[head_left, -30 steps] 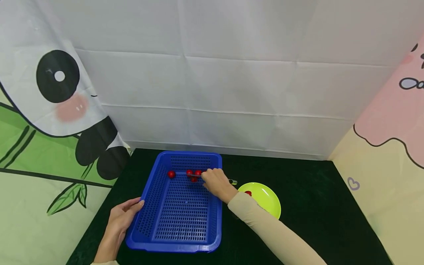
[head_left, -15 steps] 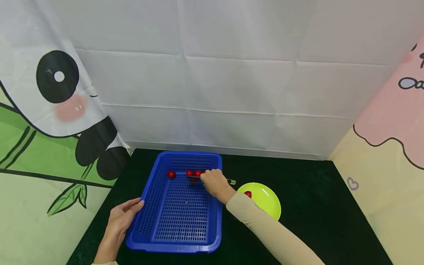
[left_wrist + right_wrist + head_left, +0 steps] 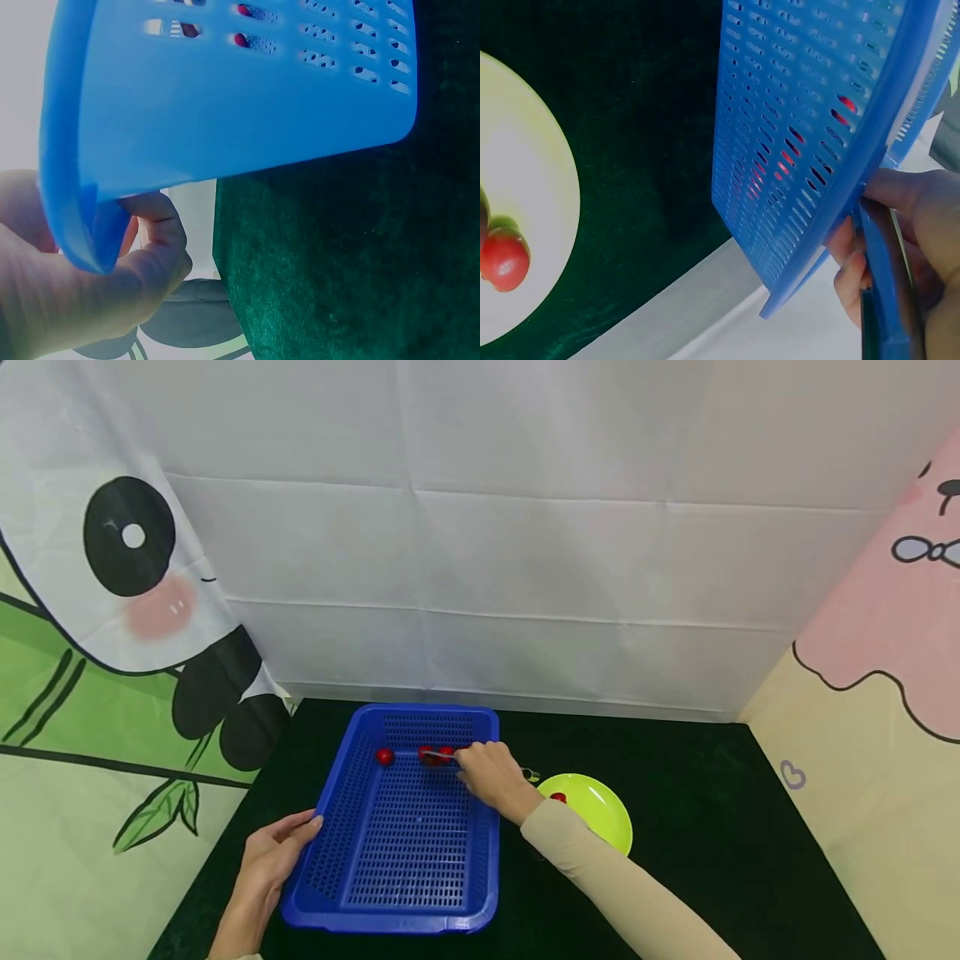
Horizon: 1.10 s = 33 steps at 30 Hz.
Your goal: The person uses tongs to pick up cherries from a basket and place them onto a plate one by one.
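A blue slotted basket (image 3: pixel 386 921) stands on the dark green worktop (image 3: pixel 712 827), left of its middle, with its far end close to the worktop's far edge. The left hand (image 3: pixel 273 852) is clamped on the basket's left rim, thumb over the edge and fingers against the outside. The right hand (image 3: pixel 491 777) is above the basket's right rim, toward the far end, its fingers curled firmly round a metal utensil (image 3: pixel 889 285); the front end reaches into the basket and the handle's end juts out past the hand. Near the basket's far left corner lies a lone red tomato (image 3: pixel 385 757). Nearer the far right corner, a cluster of red tomatoes (image 3: pixel 446 752) sits at the utensil's tip; whether any is gripped cannot be told.

A yellow-green plate (image 3: pixel 611 814) rests just beside the basket's right edge, partly under the beige sleeve (image 3: pixel 622 885), with another tomato (image 3: pixel 505 259) on it. White backdrop cloth (image 3: pixel 525 552) rises behind the far edge; beyond the worktop's right edge, a purple heart outline (image 3: pixel 792 774) is printed on pale yellow.
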Motion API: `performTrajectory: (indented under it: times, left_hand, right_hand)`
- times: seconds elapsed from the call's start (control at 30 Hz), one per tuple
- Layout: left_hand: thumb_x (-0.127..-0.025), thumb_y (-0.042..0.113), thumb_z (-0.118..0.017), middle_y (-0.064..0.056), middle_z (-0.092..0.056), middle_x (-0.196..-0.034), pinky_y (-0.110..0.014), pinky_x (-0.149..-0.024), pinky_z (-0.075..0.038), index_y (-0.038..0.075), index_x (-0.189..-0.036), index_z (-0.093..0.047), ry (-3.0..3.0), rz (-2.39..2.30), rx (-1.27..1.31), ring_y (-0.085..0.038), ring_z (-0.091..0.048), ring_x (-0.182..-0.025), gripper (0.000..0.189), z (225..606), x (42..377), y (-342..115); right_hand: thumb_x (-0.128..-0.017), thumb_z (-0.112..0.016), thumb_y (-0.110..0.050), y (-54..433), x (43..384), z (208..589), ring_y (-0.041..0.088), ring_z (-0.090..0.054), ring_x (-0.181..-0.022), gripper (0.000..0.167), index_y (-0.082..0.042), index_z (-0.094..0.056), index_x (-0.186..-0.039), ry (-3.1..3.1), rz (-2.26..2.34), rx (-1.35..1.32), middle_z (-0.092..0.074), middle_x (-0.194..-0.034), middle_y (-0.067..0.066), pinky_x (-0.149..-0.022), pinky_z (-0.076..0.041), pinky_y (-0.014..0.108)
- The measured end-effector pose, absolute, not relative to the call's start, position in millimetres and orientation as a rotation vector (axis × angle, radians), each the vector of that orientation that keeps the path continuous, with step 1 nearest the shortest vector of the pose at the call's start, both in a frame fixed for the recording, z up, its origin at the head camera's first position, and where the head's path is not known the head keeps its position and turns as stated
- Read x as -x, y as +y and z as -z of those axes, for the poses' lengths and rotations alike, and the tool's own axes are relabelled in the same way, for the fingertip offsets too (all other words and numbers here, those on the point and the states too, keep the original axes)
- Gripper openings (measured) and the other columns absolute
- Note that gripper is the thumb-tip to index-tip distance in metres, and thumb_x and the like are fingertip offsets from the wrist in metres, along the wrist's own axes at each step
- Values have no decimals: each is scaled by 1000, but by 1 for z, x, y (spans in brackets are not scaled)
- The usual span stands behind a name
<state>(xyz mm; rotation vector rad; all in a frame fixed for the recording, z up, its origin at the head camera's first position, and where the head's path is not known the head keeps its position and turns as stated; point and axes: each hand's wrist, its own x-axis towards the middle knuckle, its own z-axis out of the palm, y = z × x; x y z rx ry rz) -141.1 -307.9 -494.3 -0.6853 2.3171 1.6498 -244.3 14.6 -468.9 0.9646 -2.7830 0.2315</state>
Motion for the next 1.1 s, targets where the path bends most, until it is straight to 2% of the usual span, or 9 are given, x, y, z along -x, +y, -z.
performTrajectory:
  times: [0.07,0.23,0.47,0.63,0.87,1.1]
  left_hand:
    - [-101,46,-64,-29,-53,-143,-43,-91,-52,-2,-149,-47,2315,-1651,684,-30,-62,-114,70,494,141,-308]
    - [-101,46,-64,-31,-50,-145,-54,-101,-47,-3,-150,-45,2308,-1665,689,-39,-58,-122,72,493,139,-307]
    - [-102,45,-62,-31,-49,-146,-56,-103,-47,-3,-150,-45,2311,-1663,698,-39,-58,-122,71,492,139,-305]
    - [-102,46,-61,-33,-46,-148,-61,-108,-40,-3,-151,-43,2305,-1670,705,-45,-53,-127,71,492,139,-304]
    - [-102,45,-62,-31,-49,-146,-57,-105,-44,-3,-151,-44,2308,-1672,695,-40,-56,-124,70,493,139,-304]
    - [-102,46,-62,-30,-49,-146,-54,-102,-46,-2,-151,-45,2307,-1664,690,-38,-57,-123,71,493,140,-305]
  right_hand:
    - [-97,-75,-21,16,243,467,6,-43,-49,17,-7,-76,-106,-2779,-249,-955,-58,-68,-2,-45,-33,15]
    - [-96,-75,-21,21,238,464,5,-39,-46,24,-6,-76,-115,-2746,-284,-945,-56,-67,-2,-42,-29,16]
    - [-96,-75,-20,34,231,463,4,-43,-46,27,-4,-74,-118,-2718,-474,-924,-58,-69,-2,-44,-34,15]
    - [-96,-75,-18,45,227,466,3,-45,-48,27,-3,-72,-119,-2680,-592,-916,-57,-68,-3,-45,-37,15]
    - [-96,-76,-20,58,222,470,2,-44,-48,36,0,-71,-126,-2619,-668,-881,-65,-75,-1,-44,-36,15]
    - [-97,-74,-20,68,218,474,1,-38,-47,35,-1,-72,-126,-2546,-740,-869,-69,-81,1,-43,-31,16]
